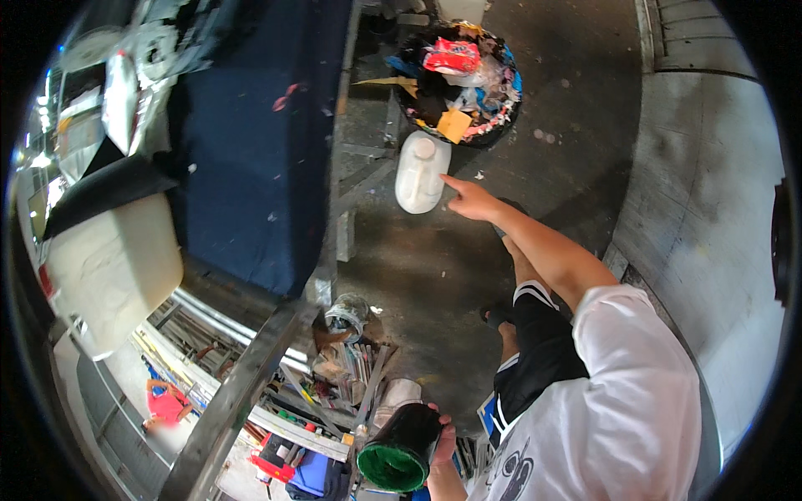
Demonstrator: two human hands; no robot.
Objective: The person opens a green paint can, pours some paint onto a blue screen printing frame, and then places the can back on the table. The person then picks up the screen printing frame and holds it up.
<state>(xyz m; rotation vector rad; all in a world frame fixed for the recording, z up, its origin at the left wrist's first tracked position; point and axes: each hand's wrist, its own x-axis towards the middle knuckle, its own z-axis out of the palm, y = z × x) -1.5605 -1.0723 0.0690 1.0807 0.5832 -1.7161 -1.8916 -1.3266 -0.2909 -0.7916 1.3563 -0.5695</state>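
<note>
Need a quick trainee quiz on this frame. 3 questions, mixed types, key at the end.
1. Multiple choice: what colour is the inside of the black container held in the left hand?
a) red
b) yellow
c) green

2. True or false: the right hand points its index finger toward the white jug.

3. Fill in the blank with "above" or "below": in the picture, the heaped round bin appears just ____ the white jug.

Key:
1. c) green
2. True; whether the fingertip touches the white jug cannot be told.
3. above
</note>
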